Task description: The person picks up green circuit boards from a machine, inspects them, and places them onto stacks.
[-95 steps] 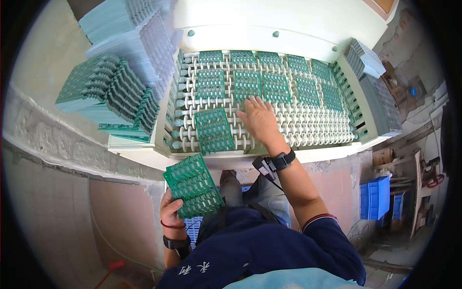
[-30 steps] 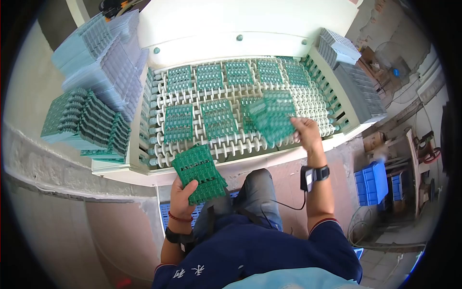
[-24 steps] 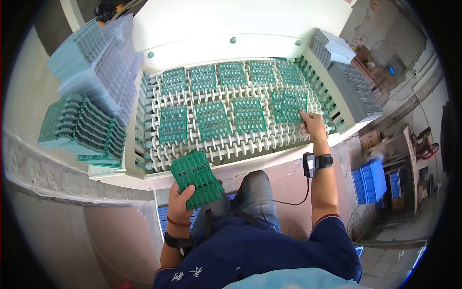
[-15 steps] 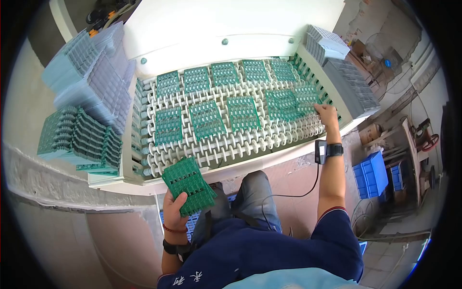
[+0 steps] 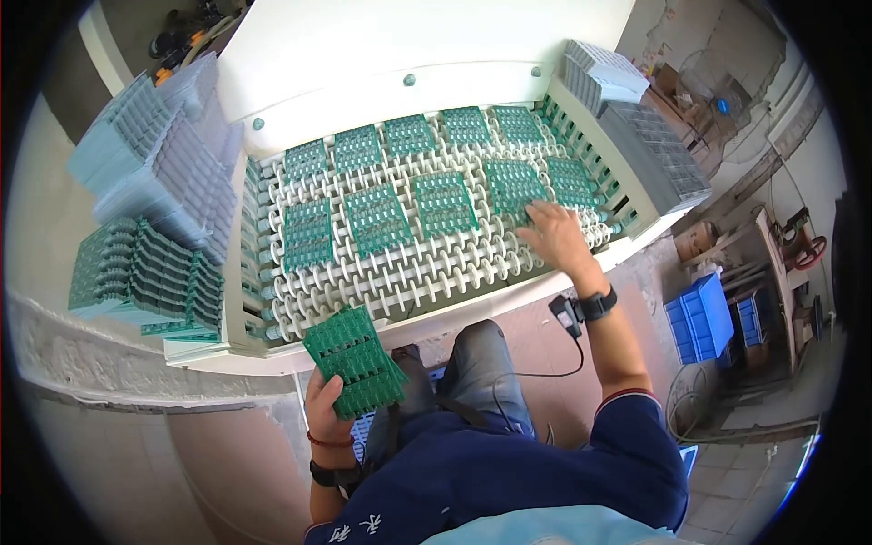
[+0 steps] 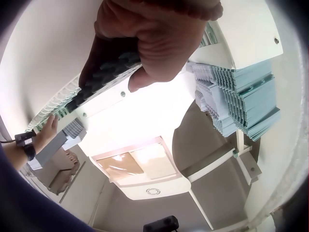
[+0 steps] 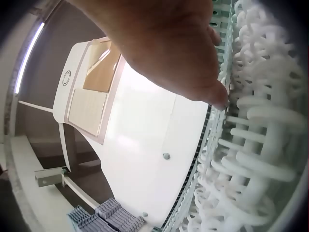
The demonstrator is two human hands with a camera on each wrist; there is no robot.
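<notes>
My left hand (image 5: 325,404) holds a small stack of green circuit boards (image 5: 354,359) in front of the conveyor, thumb on top. In the left wrist view, that hand (image 6: 149,43) grips the stack, seen edge-on and dark. My right hand (image 5: 561,241) reaches over the white wheeled rollers (image 5: 436,282), its fingertips at the near edge of a green circuit board (image 5: 515,186) lying flat there. Another circuit board (image 5: 570,182) lies just to its right. From the right wrist, the hand (image 7: 169,48) has its fingers extended low along the board's edge.
Two rows of boards lie on the rollers. Tall stacks of boards (image 5: 182,272) and pale blue-grey panels (image 5: 173,173) stand on the left side; grey stacks (image 5: 654,154) stand on the right ledge. A white machine cover (image 5: 409,45) rises behind. Blue bins (image 5: 698,318) stand lower right.
The right hand brought a circuit board to the right end of the near row, let it go there, then moved left to the neighbouring board. The left hand still holds its stack.
</notes>
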